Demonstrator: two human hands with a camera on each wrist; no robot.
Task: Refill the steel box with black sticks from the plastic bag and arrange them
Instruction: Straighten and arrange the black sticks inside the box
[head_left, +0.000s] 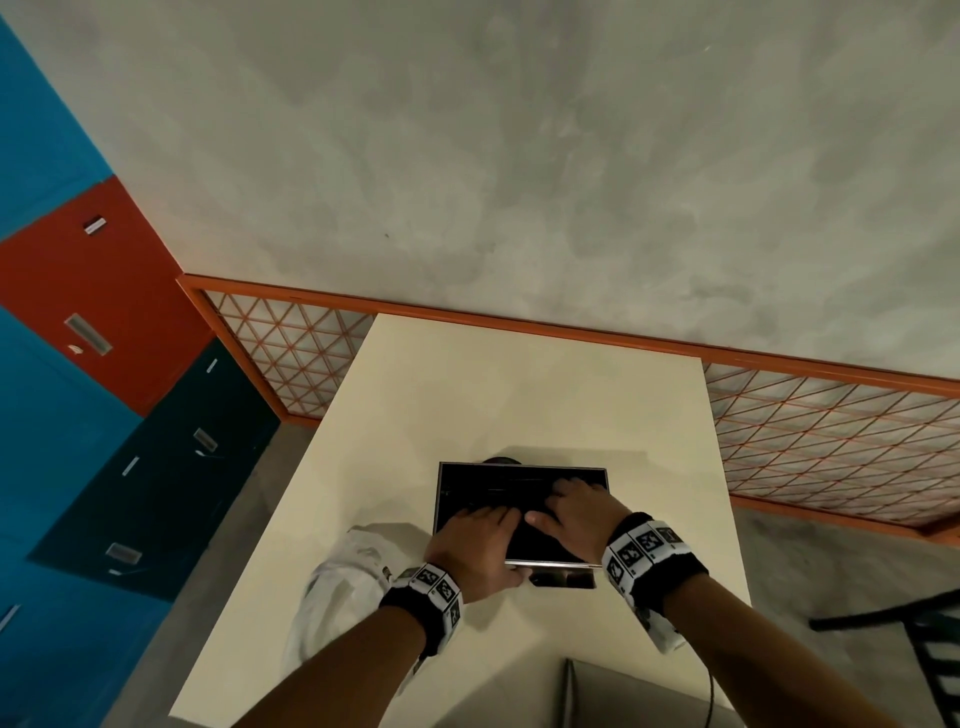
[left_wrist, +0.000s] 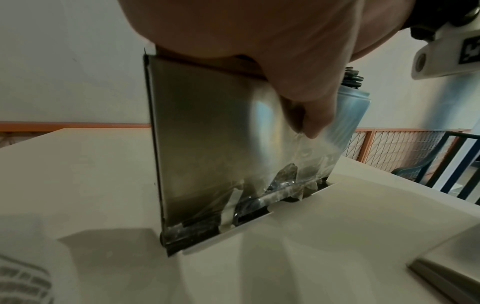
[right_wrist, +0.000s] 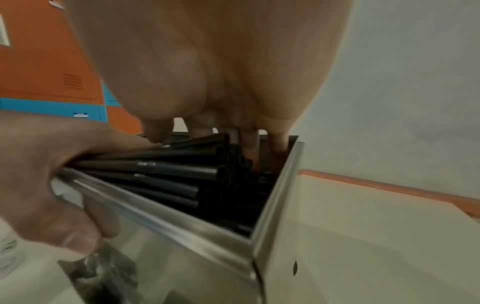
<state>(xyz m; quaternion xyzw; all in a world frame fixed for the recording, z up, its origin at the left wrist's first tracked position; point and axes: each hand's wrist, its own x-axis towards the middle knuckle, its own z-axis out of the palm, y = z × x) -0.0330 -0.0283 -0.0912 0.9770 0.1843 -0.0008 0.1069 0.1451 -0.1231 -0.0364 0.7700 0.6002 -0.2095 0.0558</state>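
A steel box (head_left: 597, 472) stands mid-table, packed with black sticks (head_left: 498, 493) lying lengthwise. My left hand (head_left: 480, 538) grips its near left wall: the thumb (left_wrist: 309, 107) presses the outside and the fingers (right_wrist: 52, 164) curl over the rim onto the sticks. My right hand (head_left: 571, 506) reaches into the box from above, its straight fingertips (right_wrist: 279, 144) pressing against the stick ends (right_wrist: 221, 152) at the right side. A crumpled white plastic bag (head_left: 343, 587) lies left of the box. Clear plastic film (left_wrist: 275, 187) is bunched under the box's near edge.
A translucent bottle (left_wrist: 350, 115) with a dark cap stands just behind the box. A grey flat box (head_left: 623, 691) sits at the table's near right corner. An orange mesh fence (head_left: 831, 441) runs behind the cream table (head_left: 467, 389). A dark chair (head_left: 924, 639) is at right.
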